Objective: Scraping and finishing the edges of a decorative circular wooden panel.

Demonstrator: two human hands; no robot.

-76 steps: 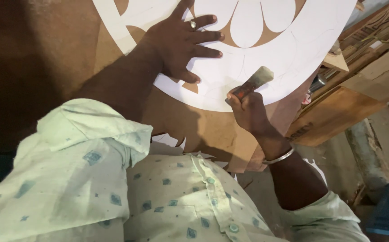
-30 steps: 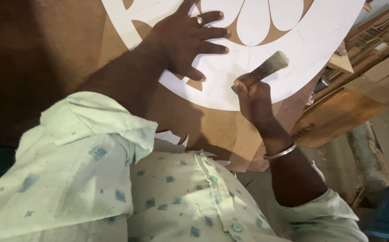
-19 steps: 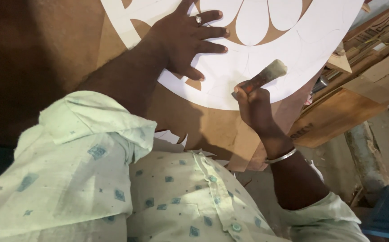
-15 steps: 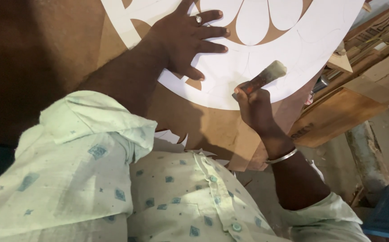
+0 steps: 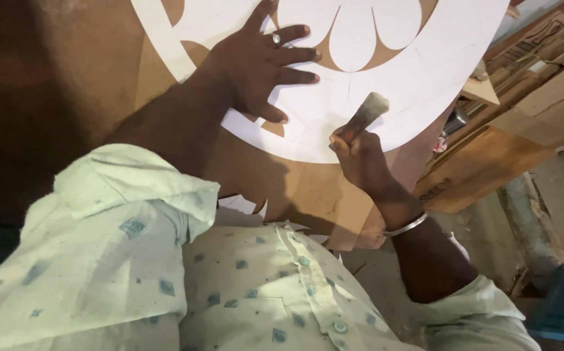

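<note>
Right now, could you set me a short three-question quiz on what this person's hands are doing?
1. True or false: the left hand lies flat with fingers spread on the white cut-out pattern.
2. What does the right hand hold? A) a cup B) a short wooden-handled tool C) a ruler
3. Fill in: the white pattern lies on a ____ board.

Key: 1 true; 2 B; 3 brown.

brown cardboard boxes (image 5: 490, 166) at right.
</note>
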